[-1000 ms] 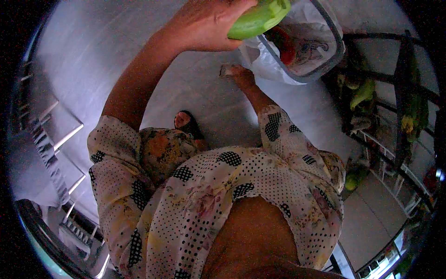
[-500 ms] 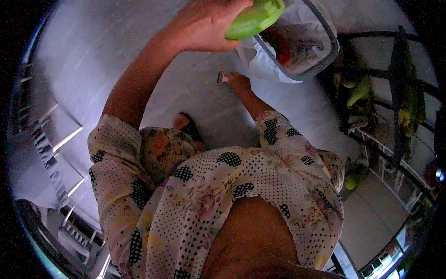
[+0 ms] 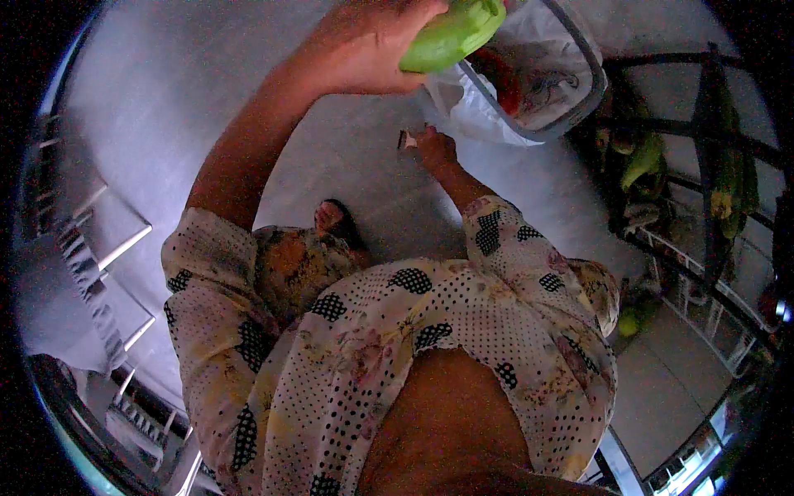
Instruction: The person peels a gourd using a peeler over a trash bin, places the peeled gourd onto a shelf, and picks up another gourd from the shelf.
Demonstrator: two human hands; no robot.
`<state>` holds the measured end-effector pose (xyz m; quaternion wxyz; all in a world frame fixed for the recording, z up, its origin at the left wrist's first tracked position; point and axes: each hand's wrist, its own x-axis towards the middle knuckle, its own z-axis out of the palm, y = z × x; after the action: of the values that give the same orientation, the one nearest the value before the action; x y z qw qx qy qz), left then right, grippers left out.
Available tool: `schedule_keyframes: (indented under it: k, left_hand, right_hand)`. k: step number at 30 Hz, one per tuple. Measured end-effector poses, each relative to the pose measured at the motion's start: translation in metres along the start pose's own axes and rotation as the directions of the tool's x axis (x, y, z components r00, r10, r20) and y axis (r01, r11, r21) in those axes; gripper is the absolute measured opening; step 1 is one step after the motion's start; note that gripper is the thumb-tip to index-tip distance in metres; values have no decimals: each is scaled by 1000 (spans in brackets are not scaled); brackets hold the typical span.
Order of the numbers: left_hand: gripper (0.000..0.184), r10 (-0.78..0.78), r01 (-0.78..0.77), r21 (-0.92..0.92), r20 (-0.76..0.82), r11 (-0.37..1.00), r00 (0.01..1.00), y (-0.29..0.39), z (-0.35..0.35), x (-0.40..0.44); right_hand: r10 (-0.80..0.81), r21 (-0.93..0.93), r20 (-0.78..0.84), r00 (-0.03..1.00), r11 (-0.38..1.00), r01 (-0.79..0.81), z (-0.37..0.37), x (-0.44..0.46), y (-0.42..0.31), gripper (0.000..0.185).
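My left hand [image 3: 380,41] is closed around a light green vegetable [image 3: 451,37], smooth-skinned with creases at its far end. Its exact kind I cannot make out. It is held high, at the left rim of a bin [image 3: 597,87] lined with a white plastic bag [image 3: 488,116]. Lower down, my right hand [image 3: 434,149] is closed on the handle of a small peeler [image 3: 405,140], whose head points left. The peeler is apart from the vegetable. Something reddish [image 3: 506,83] lies inside the bin.
On the right stands a dark rack [image 3: 686,128] with green vegetables [image 3: 643,161] and long green ones [image 3: 724,198]. A round green item [image 3: 628,321] lies lower down. White-framed furniture [image 3: 124,248] is on the left. My sandalled foot [image 3: 335,219] rests on the grey floor [image 3: 372,190].
My right hand with the peeler has shifted slightly right, and the peeler head has turned a little. My left hand and the green vegetable stay nearly in place.
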<state>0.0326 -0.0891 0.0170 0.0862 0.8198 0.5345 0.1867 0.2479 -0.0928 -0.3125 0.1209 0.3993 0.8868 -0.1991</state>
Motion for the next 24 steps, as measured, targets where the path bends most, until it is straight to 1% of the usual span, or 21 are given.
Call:
schedule_keyframes:
  k: [3, 6, 8, 9, 11, 13, 14, 17, 19, 20, 22, 24]
  left_hand:
    - [60, 20, -19, 27, -65, 999, 998, -2, 2, 0]
    - [59, 26, -25, 67, -12, 997, 1000, 4, -2, 5]
    - [59, 16, -10, 67, -86, 998, 996, 4, 8, -2]
    - [60, 17, -9, 68, -124, 998, 992, 3, 13, -5]
    - [60, 14, -1, 97, -128, 995, 992, 0, 15, -5]
    - [61, 9, 5, 101, -136, 995, 991, -2, 15, -5]
    - [61, 1, 11, 89, -141, 996, 990, -3, 13, -5]
    - [63, -62, 71, 58, -139, 996, 988, -10, 15, -3]
    - [65, -107, 114, 41, -140, 993, 984, -9, 10, -2]
    - [66, -123, 129, 37, -146, 991, 982, -5, 7, -2]
    - [66, -118, 124, 22, -181, 992, 976, -6, 7, -6]
    - [67, -81, 82, -3, -227, 997, 971, -10, 15, -6]
  right_hand:
    - [9, 2, -30, 999, 1000, -9, 8, 4, 2, 25]
    - [11, 59, -84, 996, 998, -6, -3, 2, -2, 25]
    - [-16, 63, -89, 996, 998, 21, -7, 3, -7, 25]
    - [-52, 50, -69, 996, 997, 55, -5, 2, -10, 25]
    - [-141, 22, -17, 990, 990, 141, -6, 2, -19, 25]
    - [-279, -13, 85, 957, 960, 281, -15, -5, -35, 25]
    - [-343, 2, 135, 929, 938, 346, -24, -14, -42, 25]
    - [-489, 153, 193, 850, 871, 466, -76, -47, -63, 25]
    - [-508, 307, 189, 840, 844, 441, -128, -75, -71, 26]
    - [-612, 299, 84, 786, 768, 566, -156, -90, -62, 26]
    - [-578, 405, 73, 813, 762, 505, -213, -113, -51, 24]
    - [-575, 286, -178, 799, 747, 601, -271, -130, -29, 24]
